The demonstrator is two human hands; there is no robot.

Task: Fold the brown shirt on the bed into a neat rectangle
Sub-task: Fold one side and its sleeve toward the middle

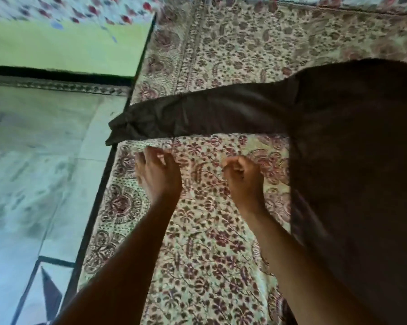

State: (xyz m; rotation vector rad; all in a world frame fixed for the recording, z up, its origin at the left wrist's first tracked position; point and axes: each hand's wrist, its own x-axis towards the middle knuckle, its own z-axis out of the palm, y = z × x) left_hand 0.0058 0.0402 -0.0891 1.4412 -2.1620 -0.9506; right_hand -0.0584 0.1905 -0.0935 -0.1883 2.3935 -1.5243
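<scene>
Two bare hands hover over the floral bedspread, the left hand loosely spread, the right hand curled narrow, neither holding anything. Just beyond and right of them lies the brown shirt, its sleeve stretched left to the bed's edge. Farther off are pale floor tiles and a green wall.

Site: home bedroom | Evidence: bed covered by block-printed floral bedsheet with patterned border; dark bed-frame edge along its side | Floor: pale tiled floor beside the bed | Far end: second floral-print fabric above green panel
</scene>
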